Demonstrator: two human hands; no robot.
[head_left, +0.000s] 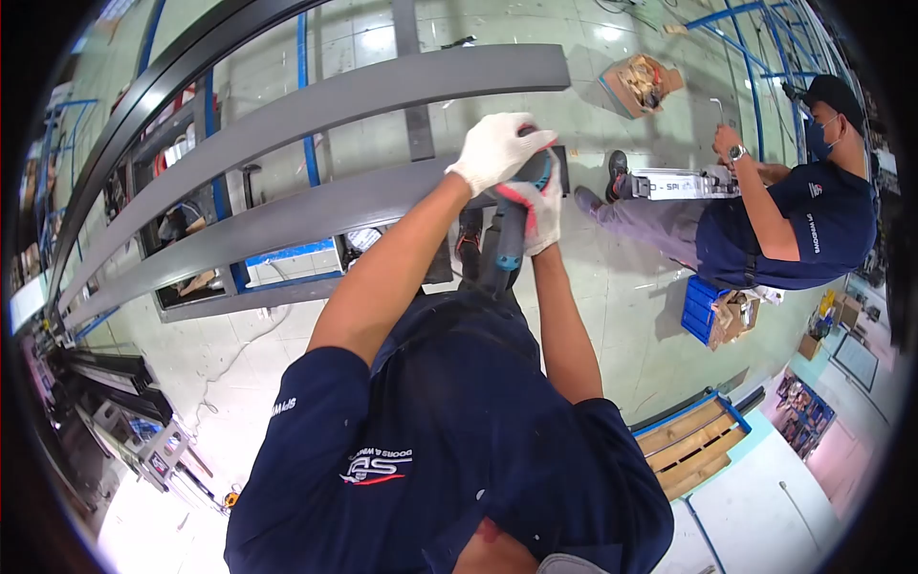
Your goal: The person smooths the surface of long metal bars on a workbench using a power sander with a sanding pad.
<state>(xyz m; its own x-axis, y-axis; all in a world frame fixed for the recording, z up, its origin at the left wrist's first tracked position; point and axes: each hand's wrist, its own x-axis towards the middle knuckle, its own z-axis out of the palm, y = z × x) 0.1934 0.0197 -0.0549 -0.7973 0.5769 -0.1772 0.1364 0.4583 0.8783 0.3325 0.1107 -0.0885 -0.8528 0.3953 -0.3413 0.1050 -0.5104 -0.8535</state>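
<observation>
My left hand (499,151), in a white glove with red on its palm side, curls round the dark front end of a teal-and-black power tool (511,241). My right hand (543,209), gloved the same way, wraps round the tool's body just below. The exact kind of tool is hard to make out, since both gloves cover much of it. Beneath the hands is the end of a long dark grey metal profile (382,191). A second grey profile (430,78) lies parallel to it, farther out.
A co-worker (784,210) at the right holds a hex key (717,108) near a silver metal piece (674,184). On the floor stand a cardboard box (623,94) and a blue crate (701,308). A wooden pallet (693,440) sits at lower right. Cable (212,378) trails at left.
</observation>
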